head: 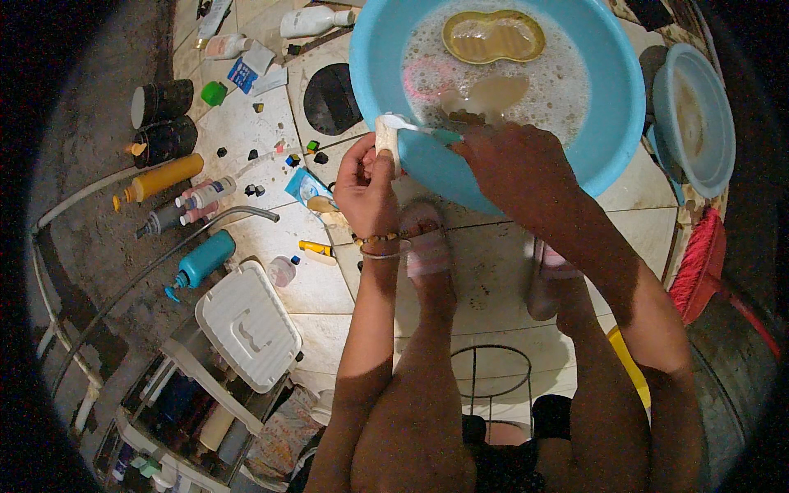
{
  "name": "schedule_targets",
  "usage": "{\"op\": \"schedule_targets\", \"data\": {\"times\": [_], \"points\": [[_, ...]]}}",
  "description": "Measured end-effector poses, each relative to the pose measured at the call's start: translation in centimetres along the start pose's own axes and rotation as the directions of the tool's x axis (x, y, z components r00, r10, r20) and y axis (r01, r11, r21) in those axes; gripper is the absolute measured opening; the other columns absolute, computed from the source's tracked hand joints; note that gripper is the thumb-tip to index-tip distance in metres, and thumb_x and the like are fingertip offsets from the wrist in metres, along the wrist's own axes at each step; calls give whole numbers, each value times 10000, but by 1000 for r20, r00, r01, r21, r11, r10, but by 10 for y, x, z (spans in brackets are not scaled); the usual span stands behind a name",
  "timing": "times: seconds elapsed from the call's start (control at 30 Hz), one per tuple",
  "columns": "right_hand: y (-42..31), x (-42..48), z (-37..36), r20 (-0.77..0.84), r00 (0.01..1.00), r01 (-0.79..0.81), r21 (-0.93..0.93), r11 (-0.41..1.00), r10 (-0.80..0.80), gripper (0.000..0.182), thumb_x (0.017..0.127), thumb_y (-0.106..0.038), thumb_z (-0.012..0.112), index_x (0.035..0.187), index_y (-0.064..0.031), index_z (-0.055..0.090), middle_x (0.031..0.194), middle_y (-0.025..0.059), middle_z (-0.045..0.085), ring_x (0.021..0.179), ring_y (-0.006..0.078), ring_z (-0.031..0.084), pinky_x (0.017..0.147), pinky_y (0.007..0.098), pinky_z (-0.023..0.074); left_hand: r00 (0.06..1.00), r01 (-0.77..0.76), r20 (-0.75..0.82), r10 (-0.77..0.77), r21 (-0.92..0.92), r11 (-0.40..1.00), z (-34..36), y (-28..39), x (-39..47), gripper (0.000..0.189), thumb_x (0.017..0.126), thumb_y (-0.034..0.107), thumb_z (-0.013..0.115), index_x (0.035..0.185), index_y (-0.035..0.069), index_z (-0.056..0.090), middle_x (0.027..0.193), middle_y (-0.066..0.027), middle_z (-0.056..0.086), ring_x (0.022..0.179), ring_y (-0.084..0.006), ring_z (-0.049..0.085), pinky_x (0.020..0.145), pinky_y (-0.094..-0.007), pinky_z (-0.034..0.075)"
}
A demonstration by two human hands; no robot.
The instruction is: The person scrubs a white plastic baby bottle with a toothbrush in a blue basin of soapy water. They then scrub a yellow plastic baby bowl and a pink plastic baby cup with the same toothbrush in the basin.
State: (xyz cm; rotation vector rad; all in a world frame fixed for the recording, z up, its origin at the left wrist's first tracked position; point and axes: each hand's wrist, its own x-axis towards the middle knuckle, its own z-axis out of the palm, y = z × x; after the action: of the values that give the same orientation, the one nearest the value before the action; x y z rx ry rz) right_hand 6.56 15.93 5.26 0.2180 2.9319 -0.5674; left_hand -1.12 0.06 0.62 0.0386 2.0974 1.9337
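My left hand (370,179) grips a pale, narrow piece (386,138), upright just outside the near left rim of a blue plastic basin (376,61). I cannot tell what the piece is. In my right hand (518,166) is a toothbrush with a white and green handle (425,128); its head touches the top of the pale piece. Foamy water (561,92) fills the basin's bottom. A yellowish, two-lobed dish (493,37) floats or rests there, near a pink ring-like thing (425,80). A brownish shape nearer my right hand is too unclear to name.
At left, several bottles, including a teal pump bottle (206,259) and a yellow one (166,179), lie among small dark cube pieces (253,154). A white lid (253,326) leans by a shelf rack (209,382). A light-blue basin (696,117) and red-bristled broom (696,265) are right.
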Motion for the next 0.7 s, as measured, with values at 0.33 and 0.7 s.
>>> {"op": "schedule_targets", "data": {"times": [0.33, 0.7], "points": [[-4, -2, -5, 29, 999, 20, -1, 1000, -20, 228, 844, -234, 462, 753, -47, 556, 602, 129, 569, 567, 285, 593, 494, 390, 484, 1000, 31, -2, -31, 37, 999, -4, -1, 1, 229, 756, 75, 610, 972, 3, 589, 828, -27, 584, 709, -73, 513, 623, -199, 413], [-5, -6, -5, 2, 1000, 25, 21, 999, -25, 260, 861, -251, 436, 753, -48, 557, 589, 140, 564, 554, 290, 590, 489, 392, 479, 999, 42, 14, -42, 22, 999, -5, -3, 1, 232, 763, 50, 592, 992, 16, 581, 815, -18, 571, 702, -78, 504, 625, -205, 422]]}}
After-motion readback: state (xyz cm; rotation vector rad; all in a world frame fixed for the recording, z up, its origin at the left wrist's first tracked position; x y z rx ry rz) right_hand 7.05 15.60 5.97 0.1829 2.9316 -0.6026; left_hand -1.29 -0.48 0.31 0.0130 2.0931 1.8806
